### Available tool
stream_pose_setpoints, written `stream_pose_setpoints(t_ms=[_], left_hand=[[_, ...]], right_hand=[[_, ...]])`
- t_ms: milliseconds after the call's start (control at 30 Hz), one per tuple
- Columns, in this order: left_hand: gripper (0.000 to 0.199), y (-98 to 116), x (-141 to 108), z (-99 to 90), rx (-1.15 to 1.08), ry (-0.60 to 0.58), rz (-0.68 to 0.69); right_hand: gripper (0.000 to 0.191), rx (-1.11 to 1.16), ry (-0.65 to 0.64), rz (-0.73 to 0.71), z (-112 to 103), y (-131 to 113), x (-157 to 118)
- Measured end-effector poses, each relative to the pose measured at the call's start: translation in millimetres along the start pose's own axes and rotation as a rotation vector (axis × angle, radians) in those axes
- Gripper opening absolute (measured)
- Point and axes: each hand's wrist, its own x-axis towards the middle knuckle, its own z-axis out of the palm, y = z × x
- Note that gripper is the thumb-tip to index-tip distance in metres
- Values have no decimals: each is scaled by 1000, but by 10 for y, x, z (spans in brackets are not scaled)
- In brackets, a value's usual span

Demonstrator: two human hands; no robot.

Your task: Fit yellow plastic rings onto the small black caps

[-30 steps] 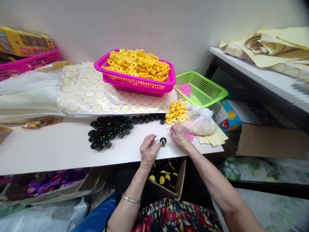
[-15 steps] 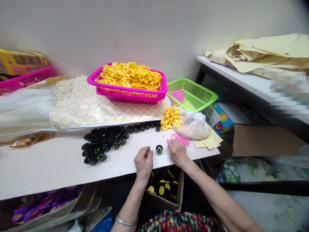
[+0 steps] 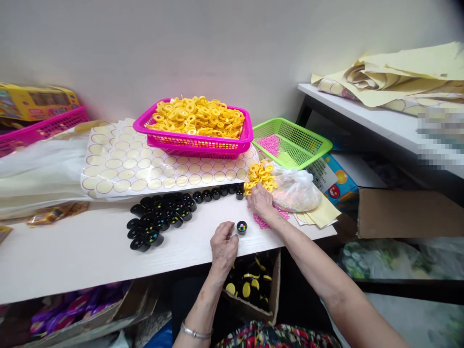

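My left hand (image 3: 224,245) rests by the table edge with curled fingers, and what they hold, if anything, is hidden. Just right of its fingertips stands a small black cup (image 3: 241,228), upright, with pink and other coloured beads inside. My right hand (image 3: 262,201) reaches over the small pink beads (image 3: 260,222). Its fingers are bent together at the near left edge of a pile of yellow ring pieces (image 3: 266,176); their tips are hidden. To the left, many black cups (image 3: 159,215) are bunched together, some holding coloured beads. A row of black cups (image 3: 216,194) runs along the sticker sheets.
Behind are a pink basket (image 3: 195,146) heaped with yellow rings, sticker sheets (image 3: 119,171) and a green basket (image 3: 308,157). A knotted plastic bag (image 3: 300,193) lies at right. Below the edge, a cardboard box (image 3: 277,290) holds black pieces with yellow lids.
My right hand has moved away from me, from the pink beads to the yellow rings. My left hand keeps its place beside the cup. The whole view has shifted slightly.
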Motion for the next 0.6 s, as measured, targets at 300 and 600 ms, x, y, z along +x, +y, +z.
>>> stream_pose_setpoints(t_ms=[300, 600], left_hand=[[26, -66, -16, 19, 21, -18, 15], [25, -49, -24, 4, -9, -7, 12]], right_hand=[[18, 6, 90, -103, -66, 42, -33], [16, -6, 68, -146, -28, 74, -63]])
